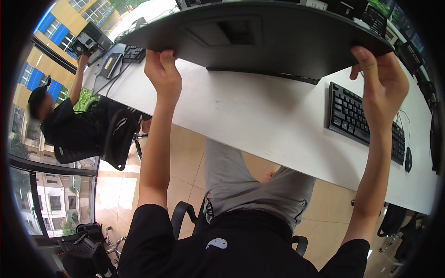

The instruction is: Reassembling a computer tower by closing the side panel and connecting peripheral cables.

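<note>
panel (301, 48): upper centre, over worktop (259, 113) | left grip (163, 76), right grip (384, 88): each closed on an end | risk: uneven hold could tip it onto keyboard (348, 111)

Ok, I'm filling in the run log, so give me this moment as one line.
left hand: gripping black panel, left end | right hand: gripping panel, right end | keyboard: on white desk, right side

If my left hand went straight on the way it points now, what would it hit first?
Most likely the black panel: your left hand seems to be gripping its edge. Depth beyond it is unclear.
</note>
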`<action>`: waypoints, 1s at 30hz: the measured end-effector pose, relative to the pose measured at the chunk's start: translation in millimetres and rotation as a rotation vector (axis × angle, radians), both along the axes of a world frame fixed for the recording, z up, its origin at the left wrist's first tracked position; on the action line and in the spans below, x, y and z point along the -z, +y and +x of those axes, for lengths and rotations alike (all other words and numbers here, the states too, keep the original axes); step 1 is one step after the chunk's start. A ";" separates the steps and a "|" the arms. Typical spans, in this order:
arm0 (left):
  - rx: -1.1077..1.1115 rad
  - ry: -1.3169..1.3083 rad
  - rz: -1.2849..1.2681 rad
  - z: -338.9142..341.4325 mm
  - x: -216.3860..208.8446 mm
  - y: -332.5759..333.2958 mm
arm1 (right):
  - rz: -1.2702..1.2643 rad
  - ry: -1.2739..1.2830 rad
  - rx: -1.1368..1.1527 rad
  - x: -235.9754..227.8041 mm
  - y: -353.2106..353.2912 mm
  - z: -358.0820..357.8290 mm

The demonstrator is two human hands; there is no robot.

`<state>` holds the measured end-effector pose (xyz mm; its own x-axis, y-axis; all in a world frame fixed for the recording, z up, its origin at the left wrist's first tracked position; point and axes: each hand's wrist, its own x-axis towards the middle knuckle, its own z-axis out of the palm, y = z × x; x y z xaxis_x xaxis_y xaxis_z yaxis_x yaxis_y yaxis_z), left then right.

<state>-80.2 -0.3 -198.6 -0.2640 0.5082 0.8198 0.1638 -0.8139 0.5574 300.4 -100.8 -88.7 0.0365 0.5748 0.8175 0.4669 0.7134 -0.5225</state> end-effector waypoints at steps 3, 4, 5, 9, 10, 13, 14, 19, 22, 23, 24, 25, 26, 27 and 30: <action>-0.006 0.054 -0.003 -7.4 6.7 0.3 | -0.033 -0.020 -0.010 -9.3 -5.0 -2.2; -0.003 0.065 -0.027 -6.8 4.8 0.1 | -0.045 -0.014 -0.017 -8.2 -2.2 -3.3; -0.008 0.094 -0.053 -1.4 -1.4 -0.9 | -0.069 0.040 -0.037 -2.3 1.6 4.5; 0.009 0.174 -0.051 16.4 -19.9 -3.2 | -0.079 0.144 -0.044 14.9 7.1 19.4; 0.061 0.141 -0.100 15.3 -18.2 -5.1 | -0.079 0.144 -0.035 13.6 5.3 16.4; 0.093 0.110 -0.190 11.0 -5.1 -1.2 | -0.088 0.068 -0.001 11.3 7.4 5.6; 0.062 0.111 -0.226 7.3 -0.6 0.4 | -0.095 0.070 0.003 13.0 9.2 2.8; 0.199 -0.007 -0.309 13.8 -10.4 0.3 | -0.037 -0.009 0.039 15.7 12.3 4.3; 0.328 -0.093 -0.306 25.6 -19.6 -12.0 | -0.047 -0.002 -0.003 21.4 13.3 7.8; 0.358 -0.112 -0.303 25.0 -18.9 -14.5 | -0.075 -0.091 -0.018 25.6 13.1 7.7; 0.356 -0.110 -0.310 21.2 -15.0 -13.7 | -0.103 -0.180 -0.034 30.0 13.7 8.1; 0.399 -0.127 -0.321 15.9 -11.4 -14.0 | -0.134 -0.218 -0.032 33.9 12.8 11.2; 0.436 -0.142 -0.331 8.9 -5.6 -13.2 | -0.134 -0.219 -0.033 39.2 11.7 12.3; 0.435 -0.142 -0.331 -2.1 6.7 -9.9 | -0.222 -0.248 -0.033 44.3 8.3 12.5; 0.293 0.135 -0.261 -17.0 30.3 -9.3 | -0.271 -0.307 -0.017 59.0 -2.3 13.9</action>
<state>-97.2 -9.6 -228.9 0.0236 0.7414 0.6706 0.0315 -0.6711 0.7407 314.2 -103.1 -147.7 -0.1967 0.7695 0.6076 0.6199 0.5777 -0.5310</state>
